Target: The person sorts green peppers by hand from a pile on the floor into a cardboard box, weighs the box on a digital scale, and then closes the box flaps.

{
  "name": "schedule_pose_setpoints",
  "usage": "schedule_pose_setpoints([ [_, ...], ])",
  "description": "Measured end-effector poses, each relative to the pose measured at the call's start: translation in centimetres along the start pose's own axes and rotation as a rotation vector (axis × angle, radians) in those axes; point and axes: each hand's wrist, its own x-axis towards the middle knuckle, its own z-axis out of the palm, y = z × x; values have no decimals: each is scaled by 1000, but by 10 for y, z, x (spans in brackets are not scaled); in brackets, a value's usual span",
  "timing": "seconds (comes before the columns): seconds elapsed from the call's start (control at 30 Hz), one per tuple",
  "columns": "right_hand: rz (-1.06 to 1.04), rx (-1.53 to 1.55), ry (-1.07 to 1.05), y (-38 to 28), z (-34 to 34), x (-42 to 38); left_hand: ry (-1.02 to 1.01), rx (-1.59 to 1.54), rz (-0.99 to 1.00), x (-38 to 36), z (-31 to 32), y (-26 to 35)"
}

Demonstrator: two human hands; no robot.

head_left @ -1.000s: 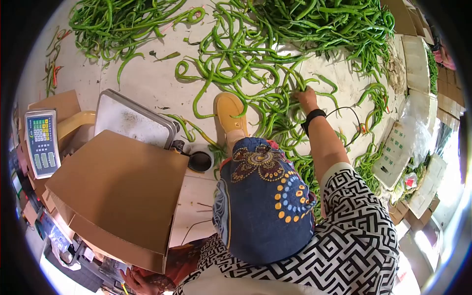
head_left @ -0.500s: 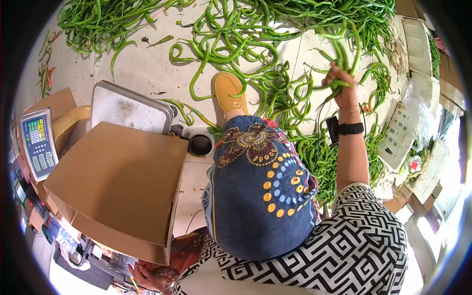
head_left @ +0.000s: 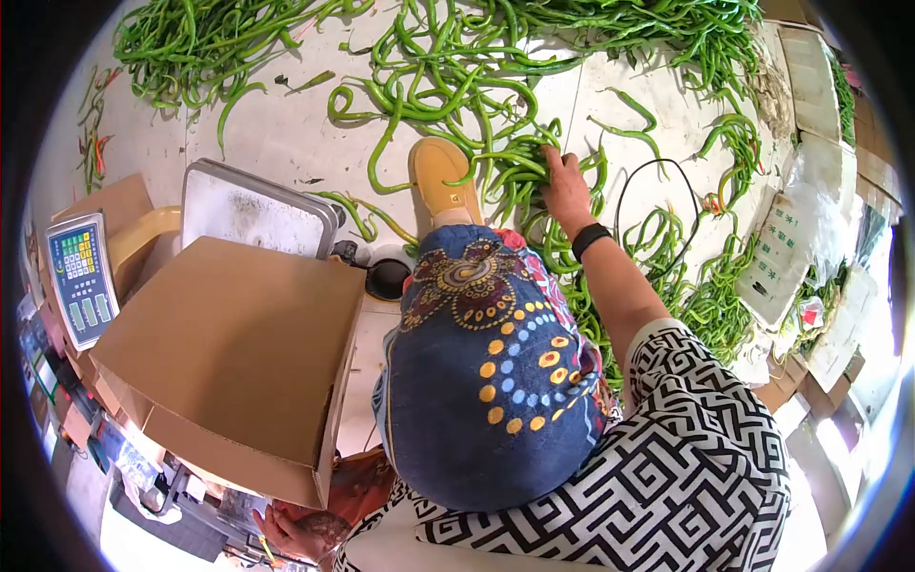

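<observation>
My right hand (head_left: 566, 189), with a dark band on the wrist, is low over the floor beside my tan shoe (head_left: 444, 181). Its fingers are curled round several long green chili peppers (head_left: 518, 164), whose ends stick out to the left; the fingertips are partly hidden among them. More loose, curly peppers lie under and around this hand. At the lower left, my left hand (head_left: 294, 534) is beside the bottom corner of a brown cardboard box (head_left: 238, 348). Its fingers are loosely bent and slightly apart, and I see nothing held in them.
Large heaps of green peppers (head_left: 205, 48) lie at the far left and far right. A scale platform (head_left: 253, 214) and its keypad display (head_left: 81, 276) stand beside the box. A black cable loop (head_left: 658, 162) lies right of my hand. White foam boxes (head_left: 777, 253) line the right.
My right hand has come down and left from a raised position, bringing its bunch of peppers to the loose peppers by the shoe. My left hand has hardly moved.
</observation>
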Motion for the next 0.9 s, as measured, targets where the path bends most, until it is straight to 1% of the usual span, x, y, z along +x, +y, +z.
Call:
schedule_pose_setpoints([
  [0.03, -22, 20, -63, 4, -1, 2, 2, -7, 2, 0, 2, 3],
  [0.07, -133, 33, 17, 8, -2, -2, 17, -6, -26, -2, 2, 7],
  [0.1, -138, 33, 20, 14, -5, -6, 34, -3, -57, -3, 2, 11],
  [0.17, -176, 169, 76, 13, -23, -17, 41, 1, -84, -4, 1, 15],
  [0.2, -134, 215, 111, 13, -33, -25, 40, -8, -82, -4, 1, 11],
  [0.23, -138, 262, 161, 20, -40, -32, 37, -22, -74, -2, 1, 12],
  [0.27, -96, 296, 194, 29, -44, -36, 28, 19, -86, -2, 1, 17],
  [0.33, 16, 342, 257, 50, -41, -36, 32, -8, -107, -2, 5, 10],
  [0.37, 42, 322, 294, 59, -37, -34, 36, -28, -131, -3, 4, 7],
  [0.43, 115, 17, 367, 84, -15, -20, 20, -30, -156, -1, 2, 12],
  [0.47, 309, 261, 174, 87, -12, -11, 19, -51, -172, 0, 2, 14],
  [0.5, 311, 262, 173, 88, -8, -10, 18, -73, -187, 0, 3, 16],
  [0.57, 374, 151, 201, 73, -10, -4, 33, -64, -190, -1, 4, 16],
  [0.63, 374, 170, 209, 75, -5, -1, 28, -4, -145, -1, 3, 14],
  [0.7, 401, 181, 258, 78, 0, 0, 23, 7, -150, -1, 2, 13],
  [0.77, 374, 197, 248, 80, -4, 1, 12, 17, -149, 0, 2, 8],
  [0.83, 496, 274, 161, 82, -10, 4, 10, 20, -147, 0, 4, 1],
  [0.87, 495, 273, 163, 89, -10, 7, 10, 18, -147, -1, 4, 3],
  [0.9, 466, 415, 190, 100, -8, 10, 12, 4, -142, -1, 3, 5],
])
